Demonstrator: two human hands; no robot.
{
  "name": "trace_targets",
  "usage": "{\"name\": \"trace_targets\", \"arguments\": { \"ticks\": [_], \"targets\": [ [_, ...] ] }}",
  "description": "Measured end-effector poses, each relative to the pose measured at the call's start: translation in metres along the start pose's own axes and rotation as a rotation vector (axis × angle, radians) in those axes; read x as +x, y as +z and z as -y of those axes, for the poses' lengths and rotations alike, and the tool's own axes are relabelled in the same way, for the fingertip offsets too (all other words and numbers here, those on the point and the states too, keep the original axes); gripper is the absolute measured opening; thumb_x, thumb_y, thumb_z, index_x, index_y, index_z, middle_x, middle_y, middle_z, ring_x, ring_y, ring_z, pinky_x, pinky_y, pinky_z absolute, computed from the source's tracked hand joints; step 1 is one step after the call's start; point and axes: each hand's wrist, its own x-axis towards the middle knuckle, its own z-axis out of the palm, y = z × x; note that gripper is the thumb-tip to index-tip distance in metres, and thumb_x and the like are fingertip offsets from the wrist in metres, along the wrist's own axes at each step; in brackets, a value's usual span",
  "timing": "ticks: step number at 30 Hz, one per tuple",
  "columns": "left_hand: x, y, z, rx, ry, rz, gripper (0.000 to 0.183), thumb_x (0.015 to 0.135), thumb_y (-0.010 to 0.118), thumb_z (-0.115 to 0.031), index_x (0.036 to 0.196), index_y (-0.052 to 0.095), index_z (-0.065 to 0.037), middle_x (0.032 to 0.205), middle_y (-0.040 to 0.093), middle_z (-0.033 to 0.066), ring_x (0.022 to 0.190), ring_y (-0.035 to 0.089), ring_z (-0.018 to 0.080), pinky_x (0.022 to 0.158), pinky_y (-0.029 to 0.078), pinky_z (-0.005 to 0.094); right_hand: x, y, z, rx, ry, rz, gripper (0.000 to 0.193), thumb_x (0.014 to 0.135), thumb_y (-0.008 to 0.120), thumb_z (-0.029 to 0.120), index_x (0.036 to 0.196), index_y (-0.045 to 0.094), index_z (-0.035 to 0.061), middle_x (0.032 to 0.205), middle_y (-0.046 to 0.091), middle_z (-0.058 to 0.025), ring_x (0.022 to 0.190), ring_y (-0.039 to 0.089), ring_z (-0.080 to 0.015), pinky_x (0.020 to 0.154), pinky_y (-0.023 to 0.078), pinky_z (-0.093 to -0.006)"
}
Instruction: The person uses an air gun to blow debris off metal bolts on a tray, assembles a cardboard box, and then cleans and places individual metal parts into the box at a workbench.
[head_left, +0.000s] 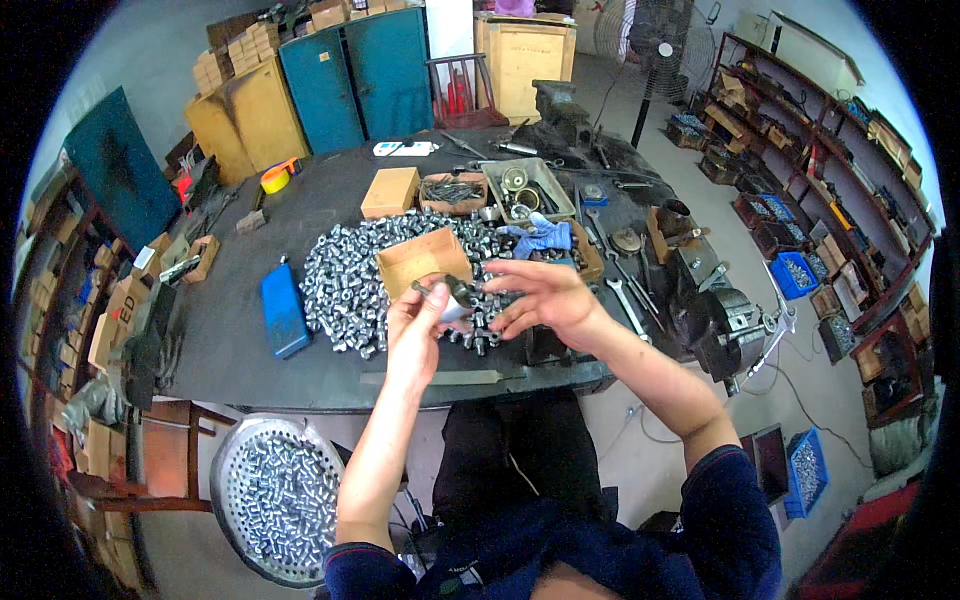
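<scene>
My left hand (412, 335) is closed around a small cylindrical part (455, 306), dark at one end and pale silver on its side; its exact kind is hard to make out. Just to the right, my right hand (548, 298) has its fingers stretched out and apart, with its fingertips near the part and nothing seen in its grasp. Beneath and beyond both hands spreads a heap of shiny metal fittings (345, 270). An open cardboard box (420, 258) rests on the heap, directly behind my left hand.
A blue case (285, 312) lies left of the heap. A flat file (450, 378) runs along the front edge. Wrenches (627, 305) and a bench vise (735, 320) are at right, a blue glove (540, 235) behind. A perforated bowl of metal pieces (232, 500) stands lower left.
</scene>
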Motion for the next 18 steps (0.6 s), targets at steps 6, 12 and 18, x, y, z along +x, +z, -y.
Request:
{"name": "trace_targets", "arguments": {
  "ticks": [6,12,18],
  "targets": [
    [-0.005,-0.058,0.028,0.145,-0.191,-0.155,0.033,0.082,0.061,-0.033,0.086,0.057,0.000,0.067,0.056,0.0025,0.046,0.050,0.0092,0.039,0.043,0.0209,-0.105,-0.047,-0.021,-0.439,-0.108,-0.518,0.044,0.067,0.056,0.016,0.103,0.056,-0.0085,0.100,0.061,-0.0195,0.078,0.063,-0.0223,0.067,0.053,-0.0327],
    [0.019,-0.046,0.052,0.335,-0.165,-0.104,0.033,0.081,0.063,-0.033,0.078,0.058,0.000,0.061,0.052,0.0007,0.041,0.044,0.0056,0.034,0.034,0.0174,-0.167,-0.131,-0.092,-0.677,-0.137,-0.951,0.039,0.068,0.043,0.002,0.103,0.060,-0.0023,0.097,0.059,-0.0065,0.088,0.055,-0.0164,0.076,0.042,-0.0249],
    [0.029,-0.033,0.073,0.359,-0.135,-0.031,0.033,0.081,0.063,-0.032,0.084,0.058,0.001,0.063,0.055,0.0025,0.045,0.049,0.0063,0.034,0.032,0.0175,-0.131,-0.135,-0.105,0.212,-0.339,-1.114,0.032,0.076,0.048,0.006,0.103,0.057,-0.0066,0.091,0.060,-0.0111,0.087,0.057,-0.0191,0.069,0.046,-0.0287]
  ]
}}
